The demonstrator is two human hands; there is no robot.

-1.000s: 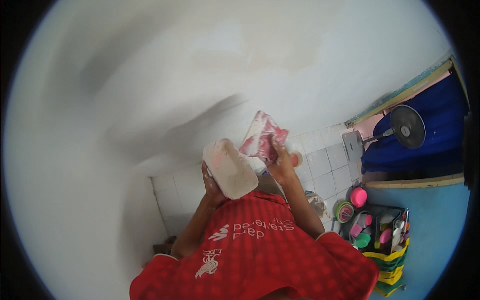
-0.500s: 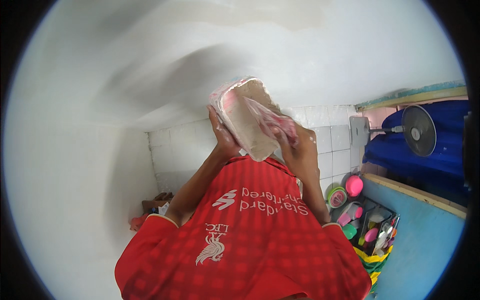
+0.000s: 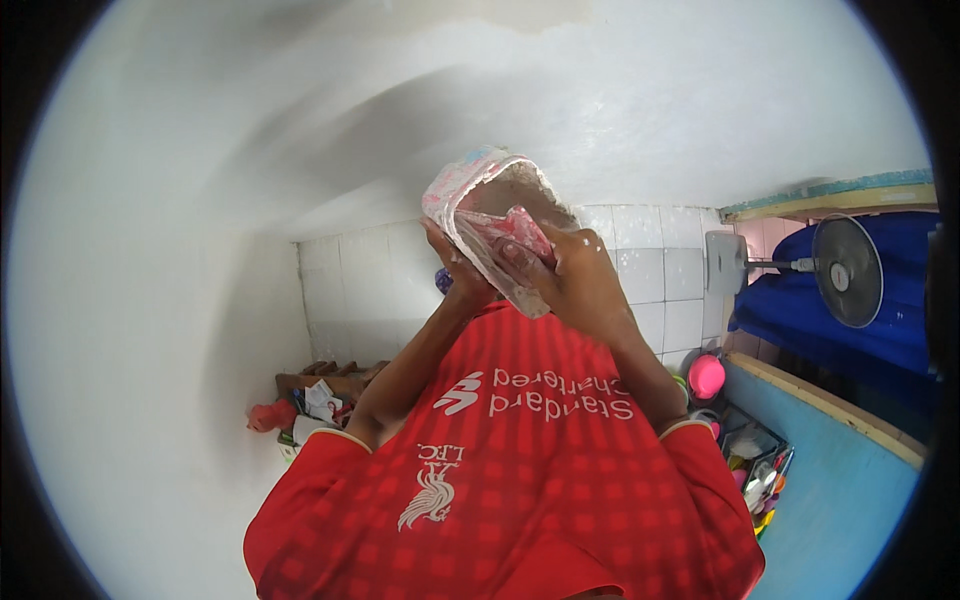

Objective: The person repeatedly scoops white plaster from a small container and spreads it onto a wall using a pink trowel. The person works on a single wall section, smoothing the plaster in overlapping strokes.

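Observation:
A rectangular, putty-smeared container point(image 3: 447, 190) is tilted in front of my chest, its open inside facing me. White crust lines its rim, and grey-brown paste coats the inner walls. My left hand point(image 3: 462, 268) is wrapped round its left side and supports it. In my right hand point(image 3: 585, 285) is a flat red-and-whitish piece point(image 3: 528, 232), like a flexible scraper, gripped between thumb and fingers. The piece reaches into the container, against or close to its inner left wall; contact cannot be made out. White specks dot my right knuckles.
A white plastered wall point(image 3: 150, 330) curves round the front and left, above white tiles point(image 3: 640, 285). To the right are a grey fan point(image 3: 847, 270), a blue cloth point(image 3: 780, 315) and a light-blue partition point(image 3: 830, 430). Kitchenware in a dark rack point(image 3: 755, 440) stands lower right; clutter point(image 3: 320, 400) lies lower left.
My right hand has moved left, bringing the red piece across the container toward its left wall. The view has shifted slightly, showing more clutter at lower left. My left hand keeps its hold.

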